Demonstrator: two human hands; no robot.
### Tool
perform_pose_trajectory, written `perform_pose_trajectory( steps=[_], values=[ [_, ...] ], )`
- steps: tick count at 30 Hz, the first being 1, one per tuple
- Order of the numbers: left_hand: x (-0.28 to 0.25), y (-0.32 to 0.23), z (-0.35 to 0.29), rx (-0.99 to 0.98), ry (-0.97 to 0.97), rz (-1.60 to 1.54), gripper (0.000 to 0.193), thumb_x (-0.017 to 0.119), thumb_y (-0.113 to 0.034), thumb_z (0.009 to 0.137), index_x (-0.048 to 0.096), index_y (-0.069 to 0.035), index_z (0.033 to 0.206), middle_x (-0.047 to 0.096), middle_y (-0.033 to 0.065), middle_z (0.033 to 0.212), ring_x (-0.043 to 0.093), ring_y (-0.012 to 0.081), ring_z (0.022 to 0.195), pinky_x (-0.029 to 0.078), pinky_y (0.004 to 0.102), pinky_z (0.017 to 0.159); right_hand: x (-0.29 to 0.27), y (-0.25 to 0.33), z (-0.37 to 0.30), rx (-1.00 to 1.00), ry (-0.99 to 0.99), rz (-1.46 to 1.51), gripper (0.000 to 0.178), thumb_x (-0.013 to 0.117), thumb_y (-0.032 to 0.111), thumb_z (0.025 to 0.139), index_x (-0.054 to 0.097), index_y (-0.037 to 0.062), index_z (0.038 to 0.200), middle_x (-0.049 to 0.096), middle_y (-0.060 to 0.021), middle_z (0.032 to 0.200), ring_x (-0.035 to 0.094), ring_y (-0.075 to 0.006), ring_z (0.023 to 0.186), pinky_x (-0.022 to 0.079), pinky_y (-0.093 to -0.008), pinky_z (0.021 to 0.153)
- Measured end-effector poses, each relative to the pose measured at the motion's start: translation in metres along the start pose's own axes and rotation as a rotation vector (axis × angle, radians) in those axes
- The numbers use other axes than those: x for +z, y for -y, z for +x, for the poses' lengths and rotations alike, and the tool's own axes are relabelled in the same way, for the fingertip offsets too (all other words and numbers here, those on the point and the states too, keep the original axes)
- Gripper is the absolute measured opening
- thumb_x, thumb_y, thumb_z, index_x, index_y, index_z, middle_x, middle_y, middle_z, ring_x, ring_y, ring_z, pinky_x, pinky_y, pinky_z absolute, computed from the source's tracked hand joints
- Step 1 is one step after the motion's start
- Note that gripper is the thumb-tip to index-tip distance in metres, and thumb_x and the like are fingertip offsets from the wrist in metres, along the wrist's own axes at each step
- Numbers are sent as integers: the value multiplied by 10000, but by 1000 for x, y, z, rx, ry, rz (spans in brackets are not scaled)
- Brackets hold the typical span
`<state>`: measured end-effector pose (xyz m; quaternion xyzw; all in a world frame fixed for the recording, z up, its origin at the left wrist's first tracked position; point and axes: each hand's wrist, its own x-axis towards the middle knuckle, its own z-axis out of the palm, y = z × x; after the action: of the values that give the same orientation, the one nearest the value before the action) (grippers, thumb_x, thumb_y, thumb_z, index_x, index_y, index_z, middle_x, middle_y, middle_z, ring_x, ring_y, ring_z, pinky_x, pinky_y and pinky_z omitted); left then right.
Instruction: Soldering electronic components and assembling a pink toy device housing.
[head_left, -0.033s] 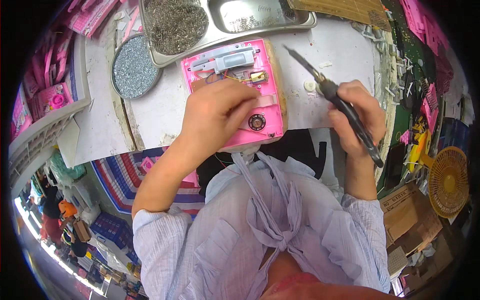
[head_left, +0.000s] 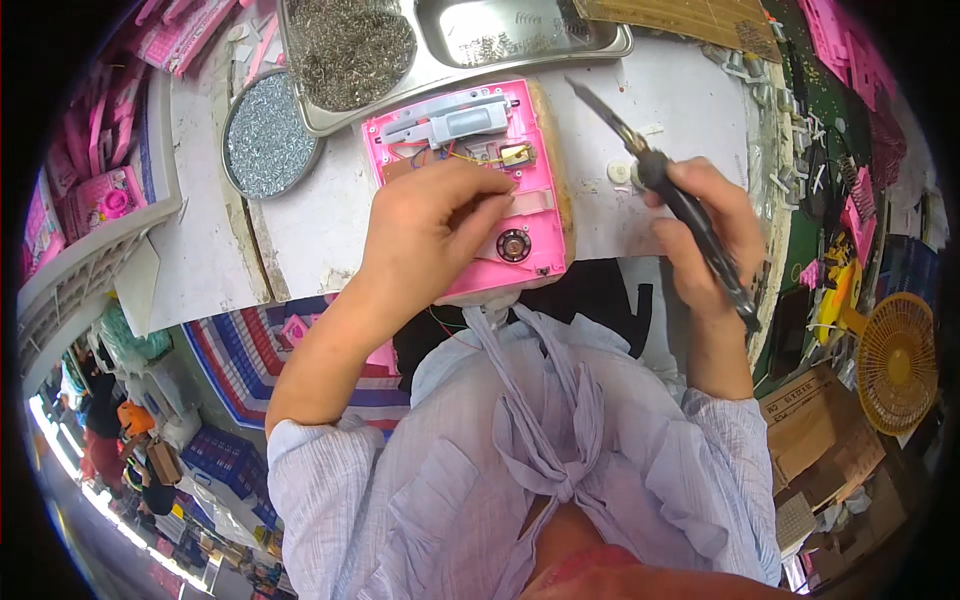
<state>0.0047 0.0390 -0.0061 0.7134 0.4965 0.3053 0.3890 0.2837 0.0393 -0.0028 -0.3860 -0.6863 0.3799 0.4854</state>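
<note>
An open pink plastic case [head_left: 480, 272] lies on the bench in front of me, its inside facing up. It holds a grey plastic part [head_left: 468, 122], a small metal motor [head_left: 515, 155], a round black speaker [head_left: 514, 245] and thin coloured wires. My left hand [head_left: 430, 215] rests over the case's left half with thumb and forefinger nearly together. Whatever is between those fingertips is too small to make out. To the right of the case, my right hand [head_left: 715, 225] grips a black-handled soldering iron [head_left: 690, 215], its metal tip pointing up and left, apart from the case.
A round dish of small screws [head_left: 268, 135] stands left of the case. Behind it is a metal tray [head_left: 455, 75] with many springs. Cardboard [head_left: 690, 22] lies at the back right. Small white round pieces [head_left: 620, 172] are near the iron. A yellow fan [head_left: 898, 365] is at far right.
My right hand and the soldering iron have shifted slightly upward and left. My left hand's fingertips have moved a little; the case stays in place.
</note>
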Motion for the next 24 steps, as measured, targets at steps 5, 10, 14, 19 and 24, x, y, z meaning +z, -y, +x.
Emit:
perform_pose_trajectory(
  steps=[5, 10, 14, 19, 24],
  values=[
    [3, 5, 2, -168, -49, -151, 112, 785, -30, 849, 730, -3, 942, 707, 86, 770, 617, 140, 614, 487, 292, 584, 50, 1, 23, 45, 52, -83, 467, 766, -51, 801, 693, 54, 1250, 698, -137, 1038, 704, -261, 926, 553, -331, 782],
    [4, 5, 3, -214, -48, -247, 99, 773, -23, 860, 727, -3, 945, 704, 69, 769, 572, 104, 573, 465, 281, 561, 81, -13, 36, -96, 1, -61, 522, 762, -80, 776, 680, 70, 1270, 682, -122, 1020, 684, -262, 880, 556, -325, 775],
    [5, 7, 2, -140, -57, -174, 97, 762, -46, 864, 726, -11, 947, 696, 78, 802, 625, 163, 642, 493, 306, 617, 78, -14, 27, -106, -13, -161, 498, 779, -67, 772, 695, 75, 1242, 683, -112, 1004, 678, -259, 843, 557, -327, 769],
    [5, 9, -1, 132, -14, 74, 104, 759, -73, 845, 722, -51, 940, 668, 67, 909, 664, 236, 796, 528, 358, 694, 26, 9, 13, -21, 56, -120, 389, 812, -16, 775, 718, 25, 1150, 705, -112, 914, 656, -210, 763, 516, -307, 665],
    [1, 4, -3, 227, 80, 201, 115, 766, -73, 809, 715, -74, 911, 629, 56, 1028, 670, 240, 860, 537, 372, 705, -18, 21, -10, 46, 183, 37, 305, 779, 19, 753, 712, 4, 1050, 657, -81, 751, 569, -187, 612, 437, -313, 552]
  ],
)
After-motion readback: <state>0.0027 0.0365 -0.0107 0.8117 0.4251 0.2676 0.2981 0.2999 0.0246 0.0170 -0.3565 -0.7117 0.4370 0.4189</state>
